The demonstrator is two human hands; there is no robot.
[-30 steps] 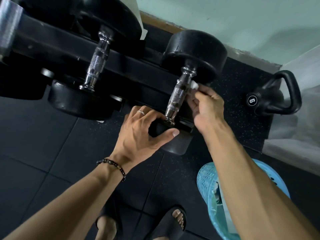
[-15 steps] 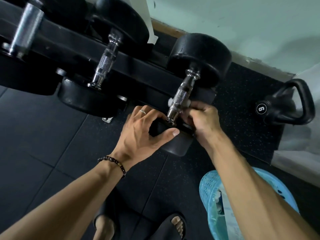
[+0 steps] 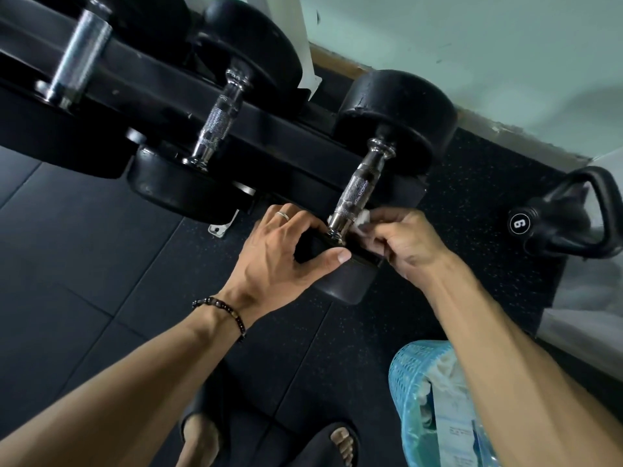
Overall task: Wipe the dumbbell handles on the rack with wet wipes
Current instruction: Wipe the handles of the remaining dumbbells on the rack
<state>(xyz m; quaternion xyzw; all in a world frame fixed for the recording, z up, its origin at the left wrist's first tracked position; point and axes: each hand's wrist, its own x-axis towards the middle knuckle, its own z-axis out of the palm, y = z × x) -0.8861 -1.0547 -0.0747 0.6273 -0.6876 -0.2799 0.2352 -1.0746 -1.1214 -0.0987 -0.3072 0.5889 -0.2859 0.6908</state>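
Observation:
A black dumbbell with a knurled chrome handle (image 3: 357, 188) lies on the black rack (image 3: 161, 82) at the right end. My left hand (image 3: 286, 254) grips the dumbbell's near head (image 3: 344, 278), thumb across its front. My right hand (image 3: 408, 244) pinches a white wet wipe (image 3: 362, 222) against the lower end of that handle. Two more dumbbells with chrome handles, the middle handle (image 3: 219, 119) and the left handle (image 3: 77, 59), rest on the rack further left.
A black kettlebell (image 3: 566, 220) marked 6 stands on the floor at the right. A blue mesh basket (image 3: 414, 399) holding a wipes pack sits at my right foot. Pale wall behind the rack; dark rubber floor tiles below.
My right hand slid the wipe from the upper part of the handle down to its lower end. My left hand kept its grip on the near head.

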